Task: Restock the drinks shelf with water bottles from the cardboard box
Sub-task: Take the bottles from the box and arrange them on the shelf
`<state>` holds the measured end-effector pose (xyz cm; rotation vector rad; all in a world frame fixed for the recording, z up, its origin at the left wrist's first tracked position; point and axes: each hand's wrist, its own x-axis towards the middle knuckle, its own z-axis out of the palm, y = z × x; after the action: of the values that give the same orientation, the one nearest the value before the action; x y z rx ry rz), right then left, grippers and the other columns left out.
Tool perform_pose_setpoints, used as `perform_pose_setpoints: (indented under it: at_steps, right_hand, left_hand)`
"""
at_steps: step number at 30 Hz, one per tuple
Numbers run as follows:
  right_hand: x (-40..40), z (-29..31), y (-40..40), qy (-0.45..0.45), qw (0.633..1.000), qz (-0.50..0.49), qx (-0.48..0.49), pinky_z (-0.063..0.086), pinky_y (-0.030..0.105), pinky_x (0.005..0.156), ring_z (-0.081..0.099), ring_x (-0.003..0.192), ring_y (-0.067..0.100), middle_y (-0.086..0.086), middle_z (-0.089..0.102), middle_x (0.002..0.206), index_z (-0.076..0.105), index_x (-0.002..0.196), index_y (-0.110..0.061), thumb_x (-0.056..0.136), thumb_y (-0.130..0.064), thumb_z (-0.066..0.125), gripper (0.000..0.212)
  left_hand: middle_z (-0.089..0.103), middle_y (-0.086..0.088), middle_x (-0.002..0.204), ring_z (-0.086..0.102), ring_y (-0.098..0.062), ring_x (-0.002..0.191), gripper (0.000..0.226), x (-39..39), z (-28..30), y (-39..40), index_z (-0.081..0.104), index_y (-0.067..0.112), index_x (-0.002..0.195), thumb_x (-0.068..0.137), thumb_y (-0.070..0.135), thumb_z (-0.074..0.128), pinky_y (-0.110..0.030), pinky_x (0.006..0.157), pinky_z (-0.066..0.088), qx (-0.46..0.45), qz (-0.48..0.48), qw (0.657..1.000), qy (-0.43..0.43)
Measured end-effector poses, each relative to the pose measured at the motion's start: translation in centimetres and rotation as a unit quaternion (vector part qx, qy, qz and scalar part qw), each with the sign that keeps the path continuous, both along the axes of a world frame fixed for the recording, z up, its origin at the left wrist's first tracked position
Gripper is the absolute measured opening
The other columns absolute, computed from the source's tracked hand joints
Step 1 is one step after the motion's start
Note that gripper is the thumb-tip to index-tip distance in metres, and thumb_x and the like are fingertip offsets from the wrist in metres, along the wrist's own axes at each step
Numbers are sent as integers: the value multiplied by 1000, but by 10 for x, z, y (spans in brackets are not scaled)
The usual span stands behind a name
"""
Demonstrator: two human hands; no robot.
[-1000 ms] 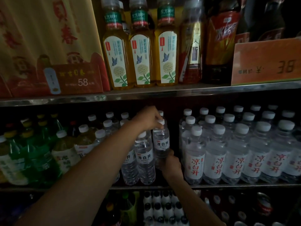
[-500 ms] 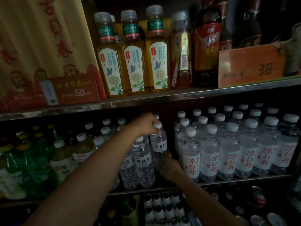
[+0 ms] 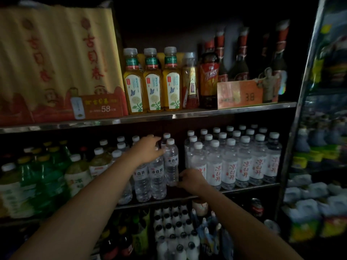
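A small clear water bottle (image 3: 171, 166) with a white cap and white label stands upright on the middle shelf (image 3: 249, 186), in a gap between two groups of water bottles. My left hand (image 3: 150, 148) reaches in from the left with loose fingers, and its fingertips touch the bottle's shoulder just below the cap. My right hand (image 3: 189, 180) is at the bottle's base, where curled fingers hold the bottom edge. Two matching small bottles (image 3: 150, 179) stand just left of it. No cardboard box is in view.
Rows of larger water bottles (image 3: 231, 160) fill the shelf to the right. Green and yellow drink bottles (image 3: 43, 175) crowd the left. The upper shelf (image 3: 169, 116) carries tea bottles and price cards. White-capped bottles (image 3: 174, 228) sit below. Another rack (image 3: 319, 147) stands at the right.
My left hand has come off the bottle's cap and slid down to its shoulder. The bottle has settled lower, into the gap. The view has tilted up and to the right.
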<state>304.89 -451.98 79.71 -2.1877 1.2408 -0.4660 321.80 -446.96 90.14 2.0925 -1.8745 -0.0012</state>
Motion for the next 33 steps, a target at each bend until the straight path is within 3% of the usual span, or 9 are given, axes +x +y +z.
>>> perform_pose_setpoints:
  at_steps: [3, 5, 10, 14, 18, 23, 27, 31, 33]
  right_hand:
    - [-19, 9, 30, 11, 999, -16, -38, 49, 31, 85, 62, 98, 21, 8, 68, 103, 69, 105, -6, 83, -37, 70, 38]
    - [-32, 12, 50, 15, 998, -23, -52, 49, 30, 84, 62, 99, 19, 8, 68, 107, 69, 106, -7, 83, -36, 70, 37]
    - [-70, 5, 101, 27, 999, -32, -28, 44, 23, 56, 61, 82, 19, -1, 60, 73, 62, 73, -18, 81, -37, 72, 23]
    - [-101, -8, 139, 45, 999, -29, -11, 51, 33, 79, 64, 96, 22, 8, 69, 99, 69, 100, -8, 82, -39, 70, 35]
    - [-138, -19, 171, 70, 996, -56, -16, 42, 26, 71, 61, 98, 22, 5, 63, 101, 66, 103, -10, 80, -44, 70, 41]
    - [-199, -35, 210, 102, 992, -72, -16, 44, 29, 67, 61, 93, 25, 8, 64, 94, 65, 83, -15, 83, -48, 64, 33]
    - [-262, -49, 251, 113, 988, -97, -24, 48, 32, 74, 62, 98, 28, 10, 66, 108, 67, 108, -14, 83, -45, 63, 39]
    - [-337, -60, 296, 90, 987, -128, 24, 46, 28, 74, 62, 100, 26, 9, 68, 104, 69, 99, -13, 83, -43, 67, 34]
    - [-373, -69, 316, 91, 984, -150, 38, 46, 28, 76, 60, 103, 25, 7, 66, 109, 67, 107, -13, 84, -44, 68, 39]
  left_hand:
    - [51, -10, 136, 52, -26, 118, 49, -6, -11, 39, 48, 13, 134, 94, 41, 52, -28, 82, 40, 30, -18, 999, 11]
    - [45, -6, 144, 49, -24, 124, 53, -10, -21, 65, 43, 15, 140, 95, 42, 51, -29, 91, 41, 60, -30, 998, 8]
    - [30, -4, 154, 37, -21, 137, 67, -30, -47, 121, 29, 16, 149, 93, 48, 50, -32, 110, 35, 134, -42, 990, 19]
    - [46, -5, 143, 49, -21, 126, 61, -61, -63, 155, 42, 16, 142, 92, 50, 51, -30, 99, 41, 148, -63, 987, 13]
    - [64, -2, 107, 60, -17, 94, 37, -98, -75, 178, 61, 17, 114, 93, 47, 52, -29, 77, 48, 157, -89, 983, 32]
    - [60, 1, 119, 58, -17, 106, 43, -156, -95, 201, 57, 18, 123, 92, 48, 52, -36, 93, 49, 177, -123, 976, 42]
    - [60, -5, 118, 60, -20, 101, 45, -214, -112, 219, 57, 18, 123, 91, 49, 53, -39, 90, 51, 188, -141, 971, 41]
    - [60, -4, 116, 58, -19, 103, 45, -284, -126, 243, 56, 14, 125, 93, 46, 52, -30, 80, 46, 188, -176, 965, 42]
    - [59, -1, 120, 57, -18, 107, 49, -319, -136, 258, 53, 17, 130, 92, 48, 52, -28, 84, 47, 194, -187, 961, 59]
